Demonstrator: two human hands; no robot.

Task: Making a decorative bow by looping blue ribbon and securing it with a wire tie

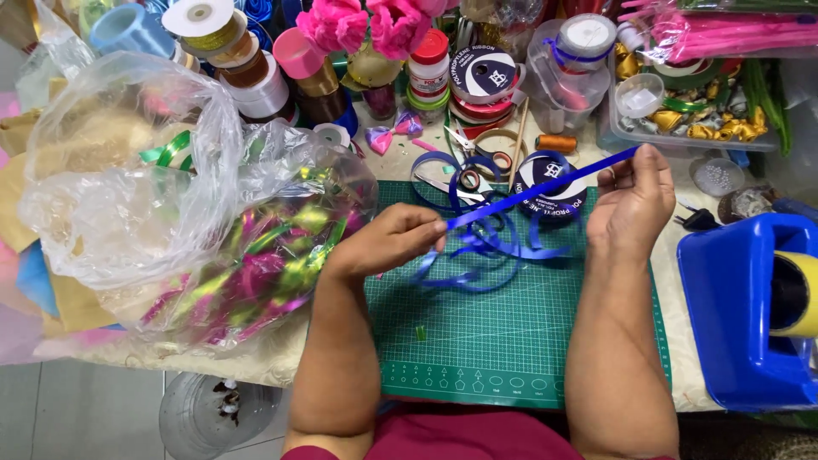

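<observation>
The left hand (388, 243) pinches one end of a blue ribbon (541, 189) between thumb and fingertips, just above the green cutting mat (477, 341). The right hand (632, 200) grips the other end higher up, fingers curled closed around it, so that a straight length runs taut and slanting between the two hands. Both hands are closed on the ribbon; neither holds a tool.

Below that taut stretch, more of the same blue ribbon lies in loose loops and curls (481, 255) on the mat, some of it trailing back toward the blue ribbon spool (550, 183) that rests flat at the mat's far edge. I cannot tell whether the held piece is already cut free of the spool. Scissors (464, 183) lie on the mat's far edge, just beside the spool, untouched by either hand.

As a judgement: a good deal of ribbon is pulled off and a length is being stretched or measured, but no finished blue bow or folded shape shows on the mat, so the shaping seems only begun.

Further out, a clear plastic bag (170, 196) bulging with shiny green and pink ribbon pieces sits to the left. Stacked ribbon rolls (247, 77) and pink fabric flowers (366, 21) crowd the back of the table, a tray of gold bows (724, 123) stands at the right rear, and a blue tape dispenser (750, 315) sits at the right edge.
</observation>
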